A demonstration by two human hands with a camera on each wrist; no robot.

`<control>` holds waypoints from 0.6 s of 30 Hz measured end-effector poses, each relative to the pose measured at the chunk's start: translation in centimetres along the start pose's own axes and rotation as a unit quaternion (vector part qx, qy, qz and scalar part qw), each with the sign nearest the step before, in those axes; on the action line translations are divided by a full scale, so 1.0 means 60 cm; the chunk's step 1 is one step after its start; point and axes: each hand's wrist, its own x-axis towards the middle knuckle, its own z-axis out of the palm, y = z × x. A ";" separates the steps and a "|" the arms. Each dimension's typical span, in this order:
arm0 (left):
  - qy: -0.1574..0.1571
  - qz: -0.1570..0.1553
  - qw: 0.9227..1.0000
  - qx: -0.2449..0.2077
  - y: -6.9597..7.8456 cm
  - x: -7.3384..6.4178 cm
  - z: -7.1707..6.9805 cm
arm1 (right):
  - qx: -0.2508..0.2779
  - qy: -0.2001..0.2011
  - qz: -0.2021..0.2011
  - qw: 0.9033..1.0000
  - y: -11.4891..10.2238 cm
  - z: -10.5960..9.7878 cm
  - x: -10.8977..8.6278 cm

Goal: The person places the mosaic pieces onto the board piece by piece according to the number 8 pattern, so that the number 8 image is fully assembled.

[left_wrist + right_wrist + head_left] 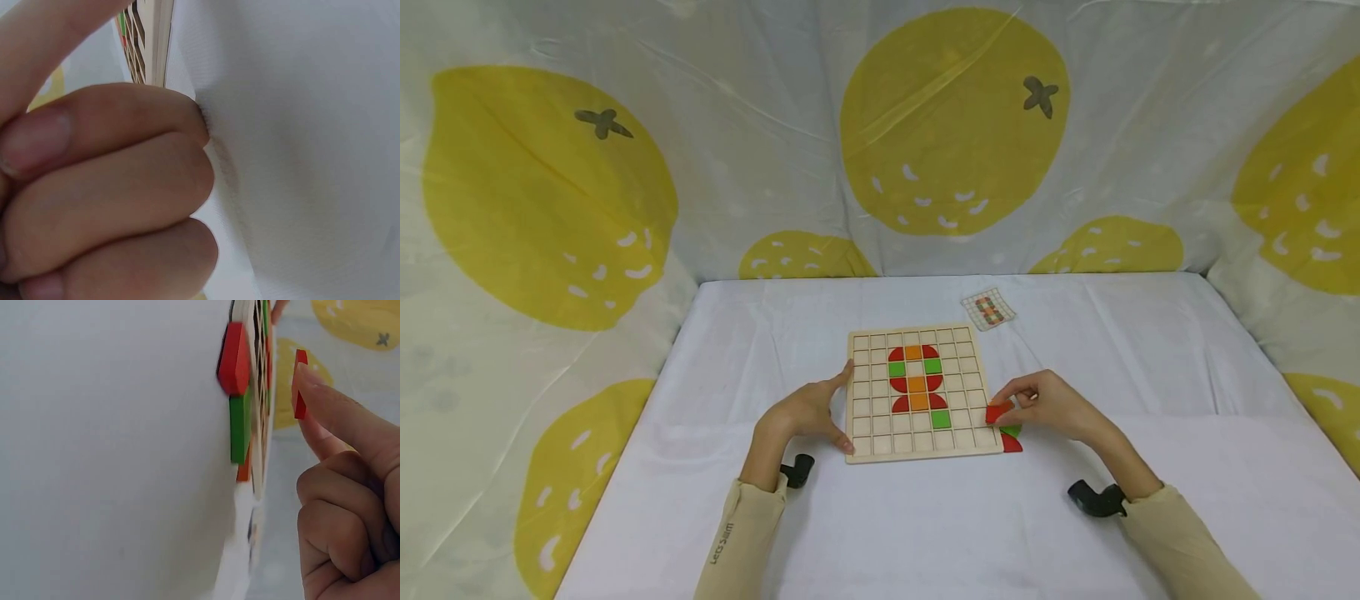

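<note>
A wooden grid board [868, 425] lies on the white cloth, with red quarter-round, green square and orange square tiles set in its middle. My left hand [801, 412] touches its left edge with forefinger and thumb spread apart; the other fingers are curled in the left wrist view. Over the board's lower right edge, my right hand [1048, 407] pinches a red tile [299, 394] between thumb and fingers, its full shape partly covered. Beneath that hand, beside the board, lie a red quarter-round tile [1012, 444], a green tile [239, 428] and an orange tile [244, 465].
Behind the board's upper right corner lies a small pattern card [988, 309] showing a similar coloured figure on a grid. White cloth [925, 533] covers the table. Lemon-printed fabric [790, 150] rises at the back and sides. Black wrist devices [1096, 498] sit near both sleeves.
</note>
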 end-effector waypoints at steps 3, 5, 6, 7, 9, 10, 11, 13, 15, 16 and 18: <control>0.002 0.001 1.000 -0.001 -0.001 0.000 0.000 | 0.005 -0.032 -0.023 0.999 -0.016 0.022 0.014; 0.002 0.002 1.000 -0.002 -0.001 0.001 0.001 | 0.006 -0.050 -0.039 0.998 -0.025 0.035 0.023; 0.002 0.002 1.000 -0.003 -0.001 0.001 0.001 | 0.005 -0.056 -0.045 0.997 -0.029 0.040 0.026; 0.002 0.001 1.000 -0.003 -0.002 0.001 0.001 | 0.002 -0.060 -0.049 0.997 -0.032 0.046 0.030; 0.001 0.000 1.000 -0.004 -0.002 0.001 0.002 | -0.002 -0.067 -0.056 0.996 -0.038 0.056 0.034; 0.000 0.000 1.000 -0.005 -0.002 0.001 0.002 | -0.003 -0.070 -0.058 0.996 -0.040 0.060 0.036; 0.000 0.000 1.000 -0.005 -0.002 0.001 0.002 | -0.004 -0.074 -0.061 0.995 -0.041 0.065 0.038; -0.001 0.000 1.000 -0.005 -0.002 0.001 0.002 | -0.004 -0.081 -0.069 0.994 -0.044 0.073 0.041; 0.000 0.001 1.000 -0.004 -0.002 0.001 0.002 | -0.001 -0.086 -0.076 0.993 -0.044 0.080 0.044; 0.000 0.002 1.000 -0.004 -0.002 0.002 0.002 | -0.002 -0.087 -0.078 0.993 -0.044 0.083 0.045; 0.001 0.002 1.000 -0.002 -0.002 0.002 0.002 | -0.004 -0.088 -0.079 0.993 -0.044 0.087 0.047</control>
